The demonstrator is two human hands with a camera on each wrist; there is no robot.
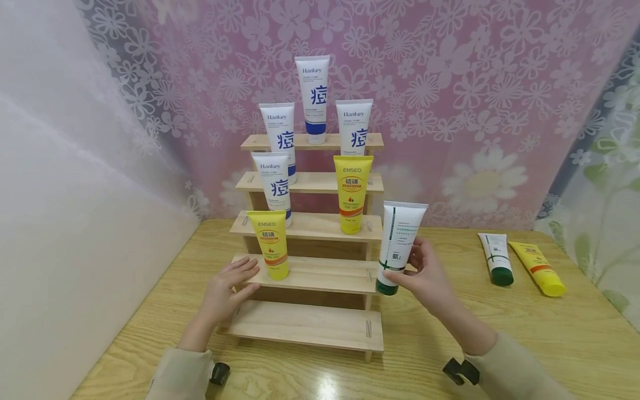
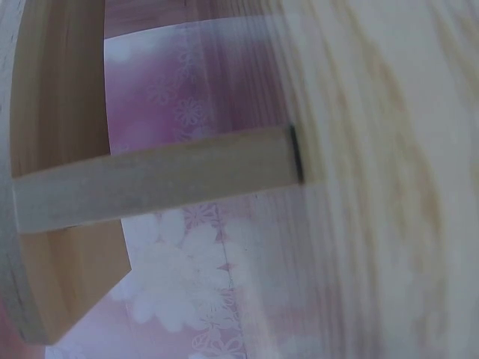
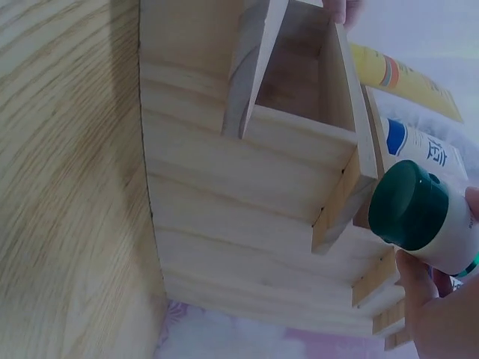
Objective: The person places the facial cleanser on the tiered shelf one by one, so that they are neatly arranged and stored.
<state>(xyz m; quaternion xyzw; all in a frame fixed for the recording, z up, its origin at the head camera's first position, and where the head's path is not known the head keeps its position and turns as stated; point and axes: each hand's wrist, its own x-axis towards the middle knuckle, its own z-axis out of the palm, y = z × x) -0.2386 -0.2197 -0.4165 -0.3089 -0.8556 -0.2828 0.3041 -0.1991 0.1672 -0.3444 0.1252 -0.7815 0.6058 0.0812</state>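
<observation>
My right hand [image 1: 425, 272] grips a white tube with a green cap [image 1: 402, 239] near its lower end. The tube stands upright, slightly tilted, just by the right end of the second step from the bottom. In the right wrist view its green cap [image 3: 408, 206] shows beside the board ends. At the left, my left hand [image 1: 227, 286] holds the edge of that same step of the wooden display stand [image 1: 320, 275], fingers on top and thumb at the front. Close by those fingers stands a yellow tube [image 1: 270, 244]. The left wrist view shows only the stand's boards [image 2: 157, 176].
Higher steps carry several white tubes with blue print [image 1: 314, 100] and another yellow tube [image 1: 353, 194]. On the table [image 1: 440, 344] at the right lie a white green-capped tube [image 1: 496, 258] and a yellow tube [image 1: 539, 268]. A pink floral curtain [image 1: 450, 111] hangs behind.
</observation>
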